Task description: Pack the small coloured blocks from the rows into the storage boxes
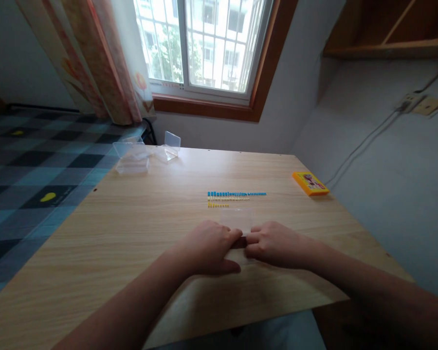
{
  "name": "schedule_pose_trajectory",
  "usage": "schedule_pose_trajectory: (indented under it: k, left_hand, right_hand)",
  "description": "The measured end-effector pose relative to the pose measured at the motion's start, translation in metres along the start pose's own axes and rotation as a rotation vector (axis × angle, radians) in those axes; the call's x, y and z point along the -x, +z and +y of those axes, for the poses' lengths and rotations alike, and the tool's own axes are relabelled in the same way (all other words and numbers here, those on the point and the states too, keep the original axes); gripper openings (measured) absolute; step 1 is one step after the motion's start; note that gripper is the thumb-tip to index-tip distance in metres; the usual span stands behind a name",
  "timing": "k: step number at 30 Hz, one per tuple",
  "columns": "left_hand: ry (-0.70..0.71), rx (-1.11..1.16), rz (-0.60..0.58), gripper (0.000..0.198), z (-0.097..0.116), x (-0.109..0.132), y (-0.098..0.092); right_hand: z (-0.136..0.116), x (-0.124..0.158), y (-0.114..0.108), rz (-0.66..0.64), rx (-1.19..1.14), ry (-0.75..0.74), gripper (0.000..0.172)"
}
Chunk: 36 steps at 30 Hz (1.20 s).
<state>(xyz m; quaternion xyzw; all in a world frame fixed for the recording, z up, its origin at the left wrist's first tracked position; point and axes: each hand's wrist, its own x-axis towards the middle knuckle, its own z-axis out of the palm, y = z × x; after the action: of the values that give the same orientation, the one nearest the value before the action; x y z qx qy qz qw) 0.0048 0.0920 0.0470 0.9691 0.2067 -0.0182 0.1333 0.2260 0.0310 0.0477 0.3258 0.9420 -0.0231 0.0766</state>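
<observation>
A clear plastic box [237, 219] with a thin see-through panel lies on the table close in front of me, its near part hidden by my hands. My left hand [211, 248] is closed at its near left side, with the thumb apart below. On the near right side, my right hand [268, 243] has its fingers curled against the box. Something dark shows between the fingertips, too shaded to name. Just beyond are three rows of tiny pieces: blue pieces [233, 194], cream pieces [228, 199] and yellow pieces [217, 205].
The wooden table [131, 243] carries open clear plastic cases [133, 165] at the far left, with another clear case [172, 141] beside them. A yellow-orange box [310, 183] lies near the right edge by the wall. A checked bed [58, 160] stands to the left.
</observation>
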Motion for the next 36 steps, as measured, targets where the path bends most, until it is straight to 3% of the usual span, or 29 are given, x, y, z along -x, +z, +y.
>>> schedule_pose_trajectory:
  k: [5, 9, 17, 25, 36]
  left_hand:
    - [0.004, 0.026, 0.022, 0.039, -0.001, 0.0, 0.004]
    - [0.005, 0.024, 0.036, 0.038, -0.001, 0.001, 0.003]
    - [0.01, 0.018, 0.035, 0.04, 0.0, 0.0, 0.001]
    - [-0.004, 0.019, 0.012, 0.042, 0.001, 0.001, 0.0]
    - [0.013, 0.026, 0.043, 0.045, -0.001, 0.0, 0.002]
  right_hand:
    - [-0.002, 0.004, -0.003, 0.047, -0.05, 0.019, 0.02]
    - [-0.01, 0.017, -0.005, 0.142, -0.092, 0.157, 0.017]
    - [-0.029, 0.024, 0.004, 0.143, -0.236, 0.291, 0.023]
    - [-0.023, 0.027, 0.011, 0.146, -0.205, 0.339, 0.02]
    - [-0.024, 0.031, 0.009, 0.12, -0.21, 0.295, 0.024]
